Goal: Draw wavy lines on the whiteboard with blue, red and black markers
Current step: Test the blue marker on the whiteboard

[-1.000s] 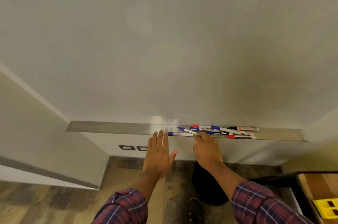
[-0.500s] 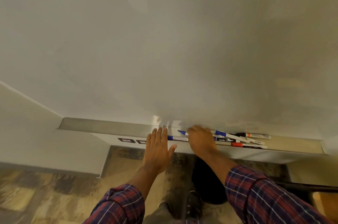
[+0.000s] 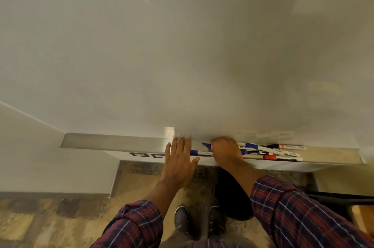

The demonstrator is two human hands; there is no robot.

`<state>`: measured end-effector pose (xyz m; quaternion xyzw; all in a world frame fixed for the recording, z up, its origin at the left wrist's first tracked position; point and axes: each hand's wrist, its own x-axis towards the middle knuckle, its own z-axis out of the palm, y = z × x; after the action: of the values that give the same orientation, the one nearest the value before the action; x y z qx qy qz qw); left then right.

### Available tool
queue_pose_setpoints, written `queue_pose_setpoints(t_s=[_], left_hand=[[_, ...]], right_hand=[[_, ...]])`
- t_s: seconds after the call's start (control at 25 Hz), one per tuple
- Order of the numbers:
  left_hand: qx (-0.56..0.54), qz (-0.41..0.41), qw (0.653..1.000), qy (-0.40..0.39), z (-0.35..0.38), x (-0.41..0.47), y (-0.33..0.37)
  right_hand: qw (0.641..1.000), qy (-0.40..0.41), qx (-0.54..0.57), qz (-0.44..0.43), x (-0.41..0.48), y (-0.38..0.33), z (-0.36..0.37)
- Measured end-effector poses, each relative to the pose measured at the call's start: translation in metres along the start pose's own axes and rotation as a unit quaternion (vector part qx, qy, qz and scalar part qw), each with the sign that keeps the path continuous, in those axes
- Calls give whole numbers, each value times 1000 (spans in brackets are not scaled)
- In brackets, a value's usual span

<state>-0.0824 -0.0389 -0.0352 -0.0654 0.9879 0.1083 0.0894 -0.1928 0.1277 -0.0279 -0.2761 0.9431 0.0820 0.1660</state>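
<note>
Whiteboard tray (image 3: 121,141): right hand (image 3: 225,151) grips blue marker (image 3: 206,144); left hand (image 3: 179,161) flat.

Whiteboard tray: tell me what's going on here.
A person in plaid sleeves stands at the blank white whiteboard. Their right hand curls its fingers round a blue-capped white marker in the long metal tray. The left hand is flat, its straight fingers reaching over the tray's front edge and holding nothing. The other markers, capped blue, black and red, lie in the tray to the right. No line is drawn yet.
</note>
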Motion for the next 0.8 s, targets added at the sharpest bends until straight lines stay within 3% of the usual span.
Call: queue_pose_setpoints(t_s=[0.16,0.28,0.4,0.6,0.8], left_hand=[[16,63,991,116,-13,-8,-1],[18,137,962,236,-46,-11,6],[19,166,928,334,-103,-8,10],[31,195,860,471,-211,5,24],[27,201,794,572,-311,9,55]], right_hand=[[998,62,11,-19,-11,-5,-9],[981,177,79,-18,-29,-9,-23],[941,297,162,7,-52,-14,-48],[821,447,355,3,-92,-20,-113],[688,604,397,-68,-132,-11,-216]])
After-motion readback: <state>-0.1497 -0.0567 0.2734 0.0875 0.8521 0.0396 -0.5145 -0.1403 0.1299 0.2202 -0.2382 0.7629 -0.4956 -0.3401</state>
